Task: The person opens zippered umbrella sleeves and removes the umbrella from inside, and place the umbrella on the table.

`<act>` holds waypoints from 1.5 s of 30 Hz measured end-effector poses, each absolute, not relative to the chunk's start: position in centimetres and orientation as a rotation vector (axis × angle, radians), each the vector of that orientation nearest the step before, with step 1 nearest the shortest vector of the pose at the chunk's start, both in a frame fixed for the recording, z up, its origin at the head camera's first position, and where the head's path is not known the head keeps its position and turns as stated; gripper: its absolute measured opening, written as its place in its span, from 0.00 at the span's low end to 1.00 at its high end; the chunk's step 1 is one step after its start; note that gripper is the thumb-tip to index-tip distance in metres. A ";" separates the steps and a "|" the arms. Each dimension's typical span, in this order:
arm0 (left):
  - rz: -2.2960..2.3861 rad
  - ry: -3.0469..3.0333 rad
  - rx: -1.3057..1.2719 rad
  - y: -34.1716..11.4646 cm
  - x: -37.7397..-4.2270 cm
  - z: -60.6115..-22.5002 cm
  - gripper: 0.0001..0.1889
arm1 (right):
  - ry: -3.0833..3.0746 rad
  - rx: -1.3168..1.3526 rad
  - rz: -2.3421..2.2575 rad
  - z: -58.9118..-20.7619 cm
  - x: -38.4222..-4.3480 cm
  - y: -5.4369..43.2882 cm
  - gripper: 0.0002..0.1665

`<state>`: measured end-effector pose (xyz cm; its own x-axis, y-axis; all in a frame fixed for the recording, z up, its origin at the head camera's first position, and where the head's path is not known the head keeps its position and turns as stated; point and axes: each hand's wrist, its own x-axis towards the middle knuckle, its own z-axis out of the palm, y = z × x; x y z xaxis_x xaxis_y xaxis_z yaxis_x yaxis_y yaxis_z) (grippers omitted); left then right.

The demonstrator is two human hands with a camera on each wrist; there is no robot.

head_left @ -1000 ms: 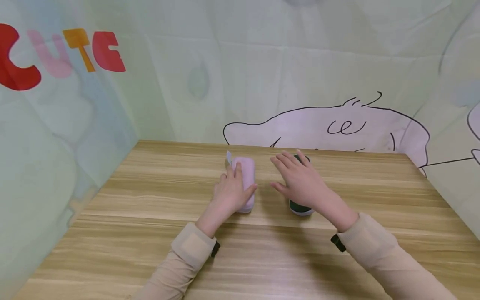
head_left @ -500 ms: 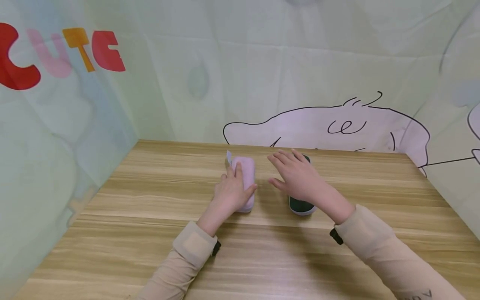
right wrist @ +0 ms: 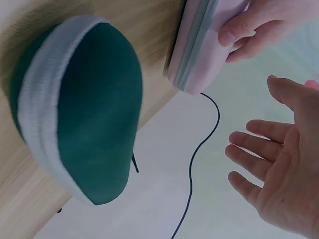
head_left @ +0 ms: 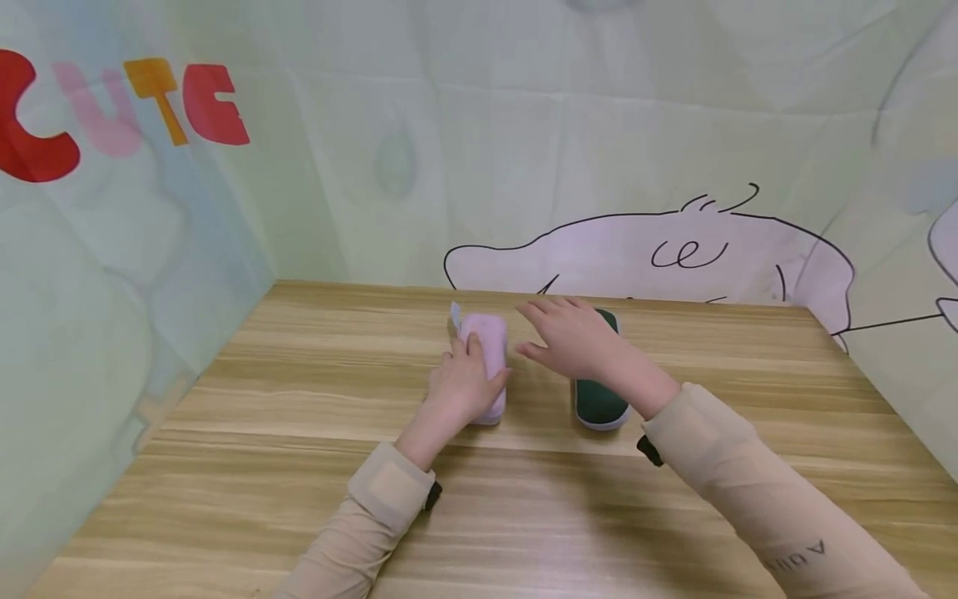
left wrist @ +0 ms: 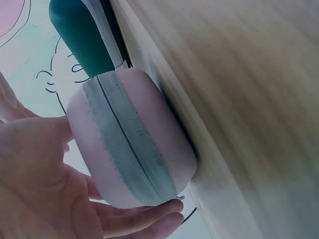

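A pink zip case (head_left: pixel 491 337) lies lengthwise on the wooden table, with a small pale tab at its far left corner. My left hand (head_left: pixel 456 387) holds it from the left, thumb along the near right side and fingers over its top and left side. The left wrist view shows the grey zip band round the case (left wrist: pixel 132 139). To the right lies a dark green case (head_left: pixel 601 403) with a pale zip band, partly hidden under my right hand (head_left: pixel 576 337). That hand hovers with fingers spread and grips nothing; the right wrist view shows it apart from both cases.
The wooden table (head_left: pixel 299 466) ends at a back edge just beyond the cases. Behind it hangs a printed cloth backdrop (head_left: pixel 524 166) with a cartoon outline and coloured letters. A dark strap piece (head_left: pixel 649 450) shows under my right cuff.
My right hand has moved left, from over the green case toward the pink one, uncovering more of the green case. The left hand stays almost still on the pink case.
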<state>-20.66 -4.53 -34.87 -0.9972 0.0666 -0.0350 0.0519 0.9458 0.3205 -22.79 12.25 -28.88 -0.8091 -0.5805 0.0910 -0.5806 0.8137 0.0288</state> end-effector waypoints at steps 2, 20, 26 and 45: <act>0.491 3.056 0.084 -4.7 -20.7 -34.9 0.44 | -2.907 0.936 0.015 -28.7 -23.1 11.8 0.37; 0.457 3.077 0.085 -5.2 -21.0 -34.5 0.34 | -2.985 0.953 0.059 -28.7 -24.9 9.5 0.33; 0.458 3.061 0.079 -5.3 -21.0 -34.3 0.34 | -3.022 0.945 0.099 -28.8 -25.7 8.8 0.32; 0.460 3.120 0.140 -4.3 -20.8 -34.8 0.34 | -3.105 0.924 0.281 -29.9 -27.3 8.0 0.27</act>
<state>-20.77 -4.26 -34.82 -0.9959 0.0856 0.0280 0.0901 0.9535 0.2875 -27.29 8.03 -29.88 -0.8330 -0.5505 -0.0558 -0.5315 0.8241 -0.1959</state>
